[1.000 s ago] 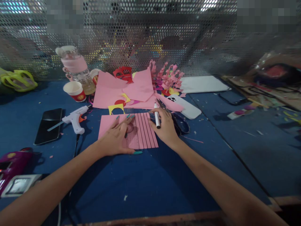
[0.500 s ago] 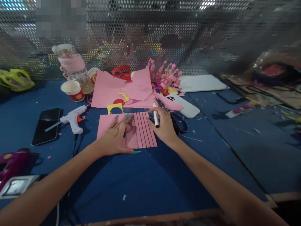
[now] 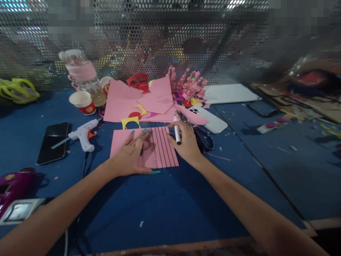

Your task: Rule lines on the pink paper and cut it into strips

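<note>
No legible txt. Cup (image 3: 82,103) w/ yellow logo (image 3: 90,107), too sm. to read; purple item (image 3: 20,185) w/ yellow badge (image 3: 10,176), ditto; clear ruler (image 3: 150,156) marks illeg.

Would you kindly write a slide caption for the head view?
Left hand rests on a clear ruler over lined pink paper; right hand holds a white marker.

The blue bench (image 3: 160,213) carries a black smartphone (image 3: 52,143), a white hot-glue gun (image 3: 85,137), a red-and-white paper cup (image 3: 84,104), a pink-banded water bottle (image 3: 82,71), black-lined pink paper (image 3: 167,153), larger pink sheets (image 3: 117,103) behind it and a white-backed smartphone (image 3: 213,121)
</note>
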Available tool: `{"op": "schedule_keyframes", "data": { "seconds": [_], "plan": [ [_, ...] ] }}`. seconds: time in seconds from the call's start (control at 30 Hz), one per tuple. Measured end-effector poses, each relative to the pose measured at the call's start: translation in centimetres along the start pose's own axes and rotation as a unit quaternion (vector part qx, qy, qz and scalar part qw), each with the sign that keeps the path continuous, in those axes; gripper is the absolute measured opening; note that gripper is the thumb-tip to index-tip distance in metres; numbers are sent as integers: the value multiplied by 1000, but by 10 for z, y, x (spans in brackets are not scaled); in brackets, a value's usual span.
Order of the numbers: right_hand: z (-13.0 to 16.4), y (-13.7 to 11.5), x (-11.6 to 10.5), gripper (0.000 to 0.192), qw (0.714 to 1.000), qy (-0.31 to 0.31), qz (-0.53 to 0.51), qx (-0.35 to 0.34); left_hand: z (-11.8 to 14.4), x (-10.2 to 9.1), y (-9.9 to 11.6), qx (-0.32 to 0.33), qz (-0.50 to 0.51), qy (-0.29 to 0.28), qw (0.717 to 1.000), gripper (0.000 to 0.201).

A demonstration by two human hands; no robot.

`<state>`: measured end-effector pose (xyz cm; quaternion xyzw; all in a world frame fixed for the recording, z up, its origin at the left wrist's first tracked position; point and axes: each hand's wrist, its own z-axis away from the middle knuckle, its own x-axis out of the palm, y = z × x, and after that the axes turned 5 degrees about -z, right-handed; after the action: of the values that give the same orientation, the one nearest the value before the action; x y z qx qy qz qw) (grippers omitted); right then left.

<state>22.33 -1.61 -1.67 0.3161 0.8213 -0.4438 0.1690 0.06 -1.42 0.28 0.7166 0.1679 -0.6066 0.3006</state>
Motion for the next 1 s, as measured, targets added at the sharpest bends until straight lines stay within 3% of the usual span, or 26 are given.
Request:
{"op": "schedule_keyframes", "data": {
  "seconds": [0.63,1.0],
  "plan": [
    [0,0,1,24,1000,3,3,0,1,3,-2,9,1,9,1000,109],
    [0,-2,1,26,1000,10,4,-3,1,2,-1,8,-2,9,1000,99]
  ]
}}
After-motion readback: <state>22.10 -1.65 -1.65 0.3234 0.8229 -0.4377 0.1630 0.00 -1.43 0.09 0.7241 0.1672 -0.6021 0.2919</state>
